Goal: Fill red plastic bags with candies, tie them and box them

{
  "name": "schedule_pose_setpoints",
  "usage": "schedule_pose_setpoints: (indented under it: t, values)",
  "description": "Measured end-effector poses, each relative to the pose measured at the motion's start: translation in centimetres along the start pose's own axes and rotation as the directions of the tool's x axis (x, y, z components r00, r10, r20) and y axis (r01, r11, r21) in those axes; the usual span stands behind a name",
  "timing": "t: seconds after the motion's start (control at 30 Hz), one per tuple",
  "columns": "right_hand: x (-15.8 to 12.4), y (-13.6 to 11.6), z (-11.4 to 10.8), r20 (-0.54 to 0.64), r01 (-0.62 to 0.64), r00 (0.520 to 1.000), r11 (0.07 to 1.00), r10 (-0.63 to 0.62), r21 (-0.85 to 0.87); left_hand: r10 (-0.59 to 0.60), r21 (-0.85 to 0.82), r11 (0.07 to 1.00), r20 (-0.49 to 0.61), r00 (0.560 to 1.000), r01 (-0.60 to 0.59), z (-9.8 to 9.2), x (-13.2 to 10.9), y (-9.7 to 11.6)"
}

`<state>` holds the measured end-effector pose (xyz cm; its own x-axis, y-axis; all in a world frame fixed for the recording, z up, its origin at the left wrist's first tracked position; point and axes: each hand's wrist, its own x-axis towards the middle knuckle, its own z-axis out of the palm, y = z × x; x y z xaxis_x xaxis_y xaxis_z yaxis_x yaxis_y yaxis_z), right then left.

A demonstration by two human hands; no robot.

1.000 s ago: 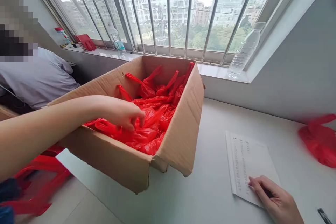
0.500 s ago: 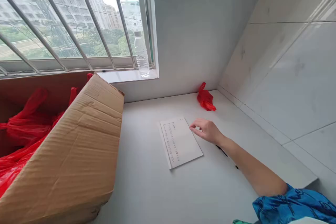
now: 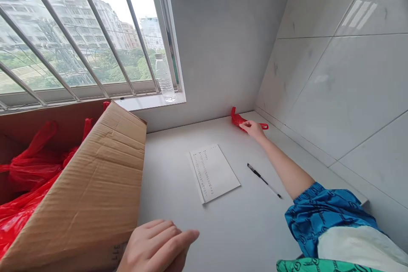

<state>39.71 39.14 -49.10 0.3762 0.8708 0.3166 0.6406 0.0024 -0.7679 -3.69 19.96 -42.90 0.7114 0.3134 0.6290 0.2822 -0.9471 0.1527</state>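
Observation:
My right hand (image 3: 252, 128) reaches to the back of the white surface and grips a small red plastic bag (image 3: 237, 120), fingers pinched on its side. One bag loop sticks up at the left, another pokes out to the right of the hand. My left hand (image 3: 159, 244) is at the bottom, in front of the cardboard box, fingers curled together and thumb pointing right; nothing shows in it, though its underside is hidden. Between the hands lies a white sheet or booklet (image 3: 219, 174) with lines of small marks. A black-and-clear pen (image 3: 264, 179) rests to its right.
A large open cardboard box (image 3: 95, 187) fills the left side, with red plastic bags (image 3: 35, 165) inside. A clear water bottle (image 3: 165, 78) stands on the sill of the barred window. A grey wall and a tiled wall (image 3: 344, 89) bound the white surface (image 3: 178, 136).
My right hand has moved from beside the sheet to the back and taken hold of the red bag, whose shape has shifted. My left hand has come into view. The pen is fully uncovered.

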Motion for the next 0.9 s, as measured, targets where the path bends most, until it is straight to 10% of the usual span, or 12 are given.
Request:
schedule_pose_setpoints:
  t: [0.33,0.5,0.73,0.9]
  values:
    - [-5.9,-8.2,0.6,0.067,0.259,0.952,0.900,-0.300,0.351,-0.358,-0.182,0.932,-0.309,0.881,0.314,2.9,4.3,-2.3]
    - [-12.9,-7.6,1.7,0.468,0.425,0.785,0.903,-0.406,0.071,-0.542,-0.040,0.840,-0.063,0.838,0.540,6.2,4.3,-5.2]
    - [-16.3,-7.0,2.9,0.272,0.555,0.814,0.826,-0.513,-0.102,-0.482,0.138,0.875,0.162,0.861,0.464,11.1,3.6,-6.3]
    - [-17.4,-6.7,3.7,0.453,0.592,0.751,0.793,-0.480,-0.142,-0.434,0.139,0.900,0.175,0.884,0.414,13.2,3.2,-6.1]
